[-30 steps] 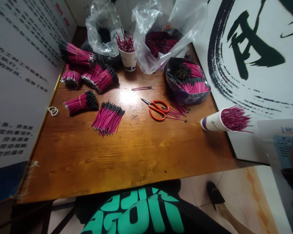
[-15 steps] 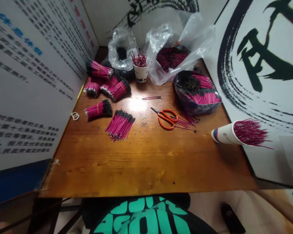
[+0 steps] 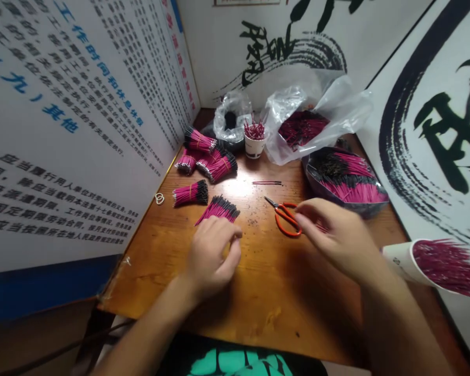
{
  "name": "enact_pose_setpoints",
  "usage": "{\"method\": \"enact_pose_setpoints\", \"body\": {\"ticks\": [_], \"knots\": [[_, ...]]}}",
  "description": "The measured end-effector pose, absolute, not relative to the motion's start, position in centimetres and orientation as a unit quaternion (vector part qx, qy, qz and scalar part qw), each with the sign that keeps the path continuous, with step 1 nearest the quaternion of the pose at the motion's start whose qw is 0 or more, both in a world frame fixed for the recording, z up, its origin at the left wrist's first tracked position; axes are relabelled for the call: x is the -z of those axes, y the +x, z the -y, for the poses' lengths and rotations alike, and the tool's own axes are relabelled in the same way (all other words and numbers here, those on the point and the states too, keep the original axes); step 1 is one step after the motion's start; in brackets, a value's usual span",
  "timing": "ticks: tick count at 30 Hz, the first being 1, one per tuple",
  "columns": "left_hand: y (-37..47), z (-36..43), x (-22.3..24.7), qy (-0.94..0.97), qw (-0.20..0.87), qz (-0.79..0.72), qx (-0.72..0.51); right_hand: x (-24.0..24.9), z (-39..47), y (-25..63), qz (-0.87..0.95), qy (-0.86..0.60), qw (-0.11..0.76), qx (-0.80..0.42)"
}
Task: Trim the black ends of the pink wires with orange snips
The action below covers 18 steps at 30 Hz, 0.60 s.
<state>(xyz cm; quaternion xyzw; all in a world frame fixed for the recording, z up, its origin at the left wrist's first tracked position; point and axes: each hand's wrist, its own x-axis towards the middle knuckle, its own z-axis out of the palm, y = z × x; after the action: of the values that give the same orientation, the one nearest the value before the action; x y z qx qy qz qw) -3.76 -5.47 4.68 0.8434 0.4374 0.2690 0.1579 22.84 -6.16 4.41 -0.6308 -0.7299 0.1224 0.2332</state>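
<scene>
My left hand is over the near end of a loose pile of pink wires with black tips. Its fingers are bent, the thumb stands apart, and nothing shows in its grip; whether it touches the wires is hidden. My right hand, slightly blurred, hovers by the orange handles of the scissors, thumb and forefinger apart. It covers most of the loose wires lying right of the scissors. Left of the pile lies a banded wire bundle.
Further banded bundles are stacked back left. A paper cup of wires stands behind, beside a clear plastic bag. A dark bag of wires sits right; another paper cup lies tilted nearby. Pale rings lie left.
Both hands have come into view over the table, the left at the loose wire pile and the right beside the scissors. The camera view has shifted, moving the scene rightward and down.
</scene>
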Motion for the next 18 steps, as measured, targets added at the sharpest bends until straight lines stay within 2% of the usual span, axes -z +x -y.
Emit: {"method": "enact_pose_setpoints", "body": {"ticks": [3, 7, 10, 18], "knots": [[-2.3, 3.9, -3.0, 0.849, 0.191, -0.436, -0.230, -2.8, 4.9, 22.4, 0.741, -0.643, 0.158, -0.112], [1.3, 4.2, -1.9, 0.913, 0.212, -0.327, -0.116, -0.8, 3.7, 22.3, 0.714, -0.670, 0.176, -0.100], [4.4, 5.1, -1.7, 0.939, 0.178, -0.281, -0.089, -0.4, 3.4, 22.9, 0.696, -0.672, 0.231, -0.105], [9.3, 3.0, 0.2, 0.929, 0.099, -0.342, -0.105, -0.5, 4.0, 24.0, 0.622, -0.646, 0.427, -0.116]]}}
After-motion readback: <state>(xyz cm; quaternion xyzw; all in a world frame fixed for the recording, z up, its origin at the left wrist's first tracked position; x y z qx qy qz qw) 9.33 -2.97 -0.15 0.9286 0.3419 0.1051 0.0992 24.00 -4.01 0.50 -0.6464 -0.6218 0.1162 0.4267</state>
